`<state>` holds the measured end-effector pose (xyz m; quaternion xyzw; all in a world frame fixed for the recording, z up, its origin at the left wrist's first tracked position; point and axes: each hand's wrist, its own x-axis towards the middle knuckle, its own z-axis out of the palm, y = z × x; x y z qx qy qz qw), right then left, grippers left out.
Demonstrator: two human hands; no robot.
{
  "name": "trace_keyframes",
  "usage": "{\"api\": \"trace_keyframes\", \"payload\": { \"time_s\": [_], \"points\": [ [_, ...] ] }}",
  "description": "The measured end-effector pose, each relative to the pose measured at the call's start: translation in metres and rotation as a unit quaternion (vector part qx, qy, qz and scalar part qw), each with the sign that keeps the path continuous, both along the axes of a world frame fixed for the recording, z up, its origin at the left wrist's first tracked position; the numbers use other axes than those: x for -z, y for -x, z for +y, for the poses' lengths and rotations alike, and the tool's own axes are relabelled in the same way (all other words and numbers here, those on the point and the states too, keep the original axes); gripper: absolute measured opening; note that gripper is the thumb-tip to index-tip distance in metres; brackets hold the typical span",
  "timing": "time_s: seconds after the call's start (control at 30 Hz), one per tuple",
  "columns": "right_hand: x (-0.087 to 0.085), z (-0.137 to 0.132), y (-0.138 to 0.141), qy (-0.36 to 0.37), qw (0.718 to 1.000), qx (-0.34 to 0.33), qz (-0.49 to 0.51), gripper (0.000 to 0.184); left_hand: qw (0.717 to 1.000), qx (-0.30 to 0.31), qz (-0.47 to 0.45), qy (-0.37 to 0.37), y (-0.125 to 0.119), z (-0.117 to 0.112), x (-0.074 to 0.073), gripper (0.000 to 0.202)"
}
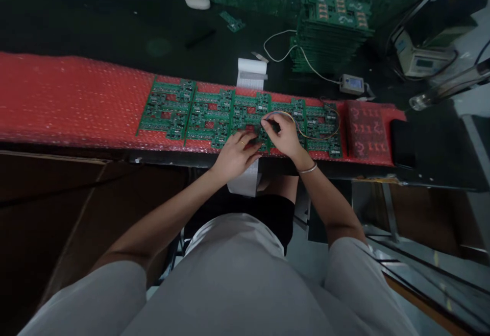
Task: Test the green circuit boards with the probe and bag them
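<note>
The right hand (283, 133) is pinching, fingertips together, thin wires (299, 130) looping rightward from the middle board (242, 117); the left hand (234, 156) (loosely spread, apparently holding nothing) is covering that board's near end.

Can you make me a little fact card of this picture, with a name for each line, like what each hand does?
Left hand: fingers spread at the green circuit boards; wears a ring
Right hand: seems to pinch thin coloured wires over the boards; bracelet on wrist
Boards: side by side in a row
Underneath: red bubble wrap
Behind, toward the right: tall stack of green boards
</note>
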<state>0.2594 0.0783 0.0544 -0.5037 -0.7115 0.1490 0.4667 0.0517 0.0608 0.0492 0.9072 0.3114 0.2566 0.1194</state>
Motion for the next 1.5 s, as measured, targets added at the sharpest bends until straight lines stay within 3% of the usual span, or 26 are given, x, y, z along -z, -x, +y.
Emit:
{"api": "trace_keyframes", "payload": {
  "time_s": [0.17,0.37,0.53,0.8,0.93,1.13,1.5],
  "points": [
    [-0.008,0.002,0.000,0.026,1.000,0.000,0.007,0.034,1.000,-0.012,0.003,-0.025,0.002,-0.001,0.014,0.027],
    [-0.009,0.014,0.015,0.033,0.998,-0.042,-0.028,0.017,0.999,-0.036,0.002,-0.010,-0.001,-0.006,0.013,0.025],
    [-0.006,0.023,0.027,0.046,0.994,-0.075,-0.059,0.018,0.998,-0.055,-0.034,-0.024,0.013,-0.030,0.008,0.037],
    [-0.010,0.025,0.028,0.045,0.986,-0.116,-0.113,0.022,0.992,-0.098,-0.075,-0.036,0.045,-0.061,0.023,0.021],
    [-0.008,0.029,0.028,0.043,0.982,-0.125,-0.132,0.022,0.990,-0.105,-0.092,-0.021,0.050,-0.063,0.032,0.018],
    [0.000,0.030,0.029,0.048,0.989,-0.089,-0.109,0.016,0.996,-0.065,-0.062,0.027,0.053,-0.064,0.045,0.015],
    [0.001,0.029,0.030,0.057,0.989,-0.082,-0.112,0.015,0.988,-0.108,-0.097,0.044,0.047,-0.061,0.054,0.019]
  ]
}}
